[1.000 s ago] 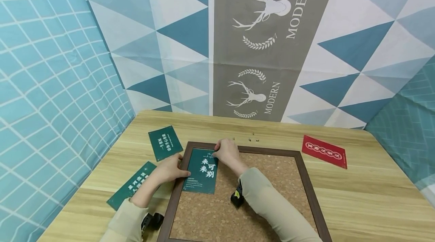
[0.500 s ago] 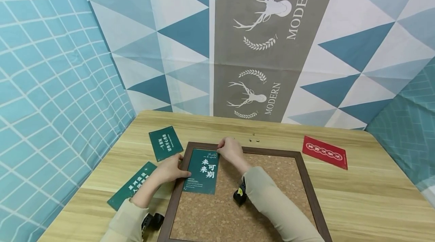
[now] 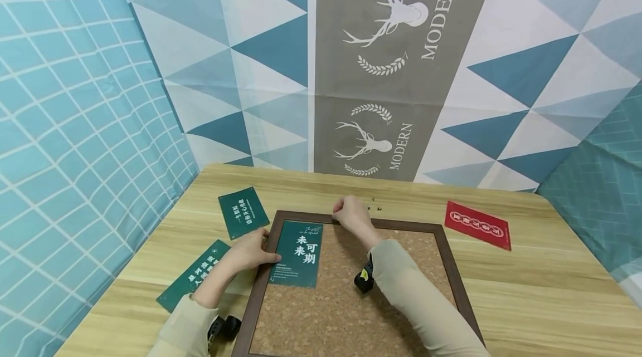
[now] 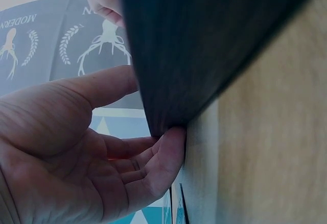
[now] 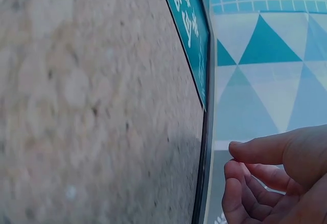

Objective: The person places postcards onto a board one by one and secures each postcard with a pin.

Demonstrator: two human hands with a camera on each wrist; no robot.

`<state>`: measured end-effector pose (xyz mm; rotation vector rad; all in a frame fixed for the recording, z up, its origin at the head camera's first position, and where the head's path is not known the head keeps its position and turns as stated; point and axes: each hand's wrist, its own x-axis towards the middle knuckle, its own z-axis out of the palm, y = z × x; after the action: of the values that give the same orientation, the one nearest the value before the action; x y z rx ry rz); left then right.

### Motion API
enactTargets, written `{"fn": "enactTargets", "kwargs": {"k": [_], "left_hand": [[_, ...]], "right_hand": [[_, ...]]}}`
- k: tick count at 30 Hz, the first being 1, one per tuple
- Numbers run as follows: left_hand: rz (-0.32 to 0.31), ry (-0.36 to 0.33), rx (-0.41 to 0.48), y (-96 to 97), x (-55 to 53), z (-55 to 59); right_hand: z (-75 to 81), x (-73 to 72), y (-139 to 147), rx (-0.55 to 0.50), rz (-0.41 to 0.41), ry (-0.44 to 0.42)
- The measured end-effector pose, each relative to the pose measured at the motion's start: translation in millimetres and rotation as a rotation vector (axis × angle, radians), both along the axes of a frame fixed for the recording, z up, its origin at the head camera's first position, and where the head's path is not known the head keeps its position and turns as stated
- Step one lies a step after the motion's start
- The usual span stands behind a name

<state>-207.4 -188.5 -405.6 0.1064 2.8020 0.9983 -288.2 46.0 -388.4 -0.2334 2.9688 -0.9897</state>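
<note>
A green card (image 3: 296,257) with white Chinese characters lies in the upper left corner of a brown-framed cork board (image 3: 361,301). At the board's left side, my left hand (image 3: 249,250) grips the frame. Its thumb rests over the frame's top and its fingers bend against the outer side, as the left wrist view shows. My right hand (image 3: 355,216) is above the frame's far edge, right of the card. Its fingers are curled with thumb and forefinger tips together; nothing shows between them (image 5: 255,178). Small brass-coloured tacks (image 3: 379,209) lie behind the board near that hand.
Two more green cards lie left of the board, one farther back (image 3: 243,212) and one partly under the left forearm (image 3: 190,276). A red card (image 3: 478,225) lies at the right of the wooden table (image 3: 546,290). Patterned cloth (image 3: 271,67) hangs behind.
My right hand has left the card's upper right corner and moved right along the frame's far edge, uncovering the corner. The left hand stays on the frame; the card has not shifted.
</note>
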Motion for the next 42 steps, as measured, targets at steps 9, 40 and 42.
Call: {"fn": "enactTargets", "kwargs": {"k": [9,40,42], "left_hand": [[-0.006,-0.002,0.0,-0.1,-0.2,-0.6],[-0.001,-0.005,-0.002,-1.4,2.4,2.1],[-0.002,-0.005,0.004,-1.5,2.1,1.7]], "right_hand": [[5.5,-3.8,13,0.024,-0.058,-0.024],[11.6,-14.8,44,0.085,-0.147,0.038],[11.7,-15.6,45,0.085,-0.145,0.042]]}}
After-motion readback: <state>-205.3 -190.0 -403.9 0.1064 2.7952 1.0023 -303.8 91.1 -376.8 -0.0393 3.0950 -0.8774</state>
